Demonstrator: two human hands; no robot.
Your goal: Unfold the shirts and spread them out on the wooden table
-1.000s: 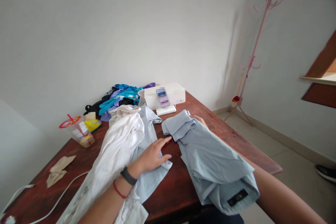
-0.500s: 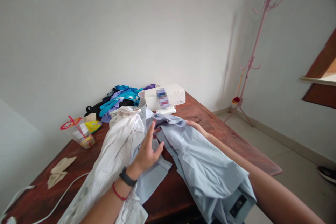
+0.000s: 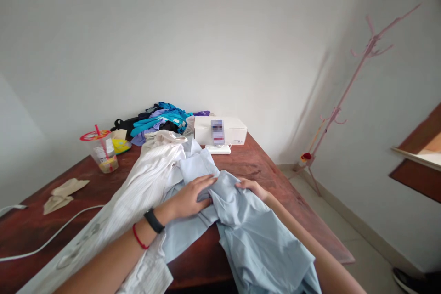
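Observation:
A light blue shirt lies bunched across the front of the table, one part spreading left and another hanging over the near edge. My left hand wears a black wristband and a red cord; its fingers and thumb close around a fold of the shirt. On the far right side of the same cloth, my right hand pinches the shirt's upper edge, with some fingers hidden behind the fabric. A white striped shirt lies along the left, partly under my left forearm.
Behind are a pile of clothes, a white box and a small white stand with a blurred screen. Left are a plastic cup, beige scraps and a cable. A pink coat rack stands right.
My left hand has come down from a raised, open pose and closed on the shirt. The shirt's top has been folded and its collar no longer shows. The view has tilted.

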